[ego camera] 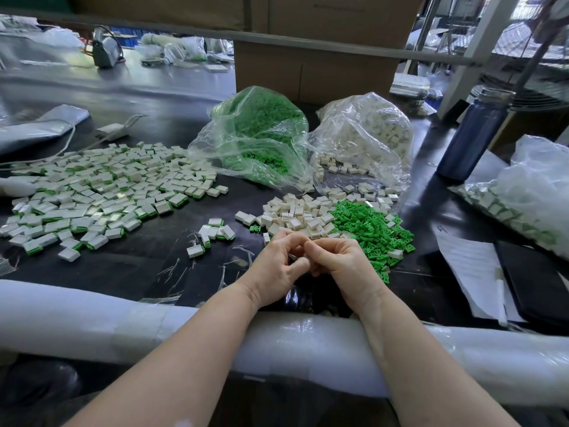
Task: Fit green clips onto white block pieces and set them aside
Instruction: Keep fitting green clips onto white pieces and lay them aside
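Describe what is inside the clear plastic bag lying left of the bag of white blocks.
The clear plastic bag is stuffed with green clips, some spilling at its open mouth near the table. What lies beneath the top layer of clips is covered, so it cannot be seen.

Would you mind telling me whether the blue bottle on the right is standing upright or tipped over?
Upright. The blue bottle stands on its base on the black table, lid at the top; its apparent lean is probably wide-angle distortion.

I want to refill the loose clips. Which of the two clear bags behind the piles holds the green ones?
The left bag: its contents show green through the plastic. The right bag beside it holds white blocks.
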A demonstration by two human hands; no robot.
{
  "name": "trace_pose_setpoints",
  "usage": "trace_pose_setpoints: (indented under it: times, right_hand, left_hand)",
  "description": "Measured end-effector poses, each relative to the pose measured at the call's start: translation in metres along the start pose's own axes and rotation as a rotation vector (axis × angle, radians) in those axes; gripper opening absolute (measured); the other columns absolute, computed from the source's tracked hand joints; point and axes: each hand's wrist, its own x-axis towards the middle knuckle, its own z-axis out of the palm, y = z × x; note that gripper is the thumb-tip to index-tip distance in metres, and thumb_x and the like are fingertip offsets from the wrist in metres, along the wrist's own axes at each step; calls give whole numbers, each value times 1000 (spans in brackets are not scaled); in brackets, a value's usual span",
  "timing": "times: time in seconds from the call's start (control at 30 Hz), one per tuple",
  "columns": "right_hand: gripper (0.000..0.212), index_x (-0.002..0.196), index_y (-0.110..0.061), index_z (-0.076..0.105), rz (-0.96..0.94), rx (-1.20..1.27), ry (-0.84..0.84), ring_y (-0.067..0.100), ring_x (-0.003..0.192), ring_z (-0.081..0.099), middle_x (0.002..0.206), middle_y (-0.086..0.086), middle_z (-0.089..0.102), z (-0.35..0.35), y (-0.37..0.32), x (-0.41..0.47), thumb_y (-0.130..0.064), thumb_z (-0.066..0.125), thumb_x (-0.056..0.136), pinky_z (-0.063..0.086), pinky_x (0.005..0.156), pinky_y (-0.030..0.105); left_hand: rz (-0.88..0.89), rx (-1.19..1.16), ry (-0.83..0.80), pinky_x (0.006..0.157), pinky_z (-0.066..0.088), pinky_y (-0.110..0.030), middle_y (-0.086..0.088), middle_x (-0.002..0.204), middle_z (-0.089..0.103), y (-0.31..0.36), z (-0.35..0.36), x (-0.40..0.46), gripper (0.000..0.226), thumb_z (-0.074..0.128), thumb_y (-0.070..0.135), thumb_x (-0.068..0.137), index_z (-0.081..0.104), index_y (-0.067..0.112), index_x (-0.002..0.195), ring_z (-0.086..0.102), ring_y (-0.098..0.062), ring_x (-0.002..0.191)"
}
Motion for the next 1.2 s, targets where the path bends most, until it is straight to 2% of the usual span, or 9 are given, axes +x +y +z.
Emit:
trace_pose_setpoints:
  times: [0.1,0.27,0.43,0.63,0.9,1.2]
  right_hand:
    - [15,76,-6,73,2,-9,2,13,56,49,64,12,59,0,0,0,-11,62,85,41,51,16]
    - [16,73,-6,72,6,17,5,6,46,49,52,1,60,0,-3,-2,-5,61,85,40,47,13]
    - [14,75,-2,71,8,3,29,6,46,46,50,1,58,0,-3,-3,-3,61,84,39,47,13]
    - [13,74,-2,71,7,-11,42,4,45,47,50,1,58,0,-3,-2,-3,62,84,39,46,13]
    - [15,72,-4,71,13,16,35,4,44,48,48,-1,59,0,-1,-2,-2,62,84,38,46,13]
    - [15,72,-3,71,19,36,35,8,47,51,51,2,61,0,-2,-2,-2,62,83,40,48,16]
  left_hand:
    - [-6,2,-5,84,41,-13,-10,104,46,0,0,0,17,53,-5,83,61,8,90,50,-10,86]
    - [-9,13,-12,84,39,-11,-13,107,47,1,0,-1,16,56,-4,83,60,10,89,49,-12,90]
    - [-12,11,-19,84,38,-9,-14,108,47,0,0,-1,17,57,-2,83,59,14,88,48,-12,90]
    - [-18,8,-26,86,40,-14,-13,108,47,-1,0,0,18,57,-2,83,59,15,87,50,-17,94]
    - [-8,3,-19,82,38,-8,-10,104,46,-2,1,0,20,59,-2,83,58,18,86,47,-9,86]
    - [-6,15,-28,81,36,-4,-9,104,46,-2,1,0,20,59,-1,84,58,19,86,47,-8,86]
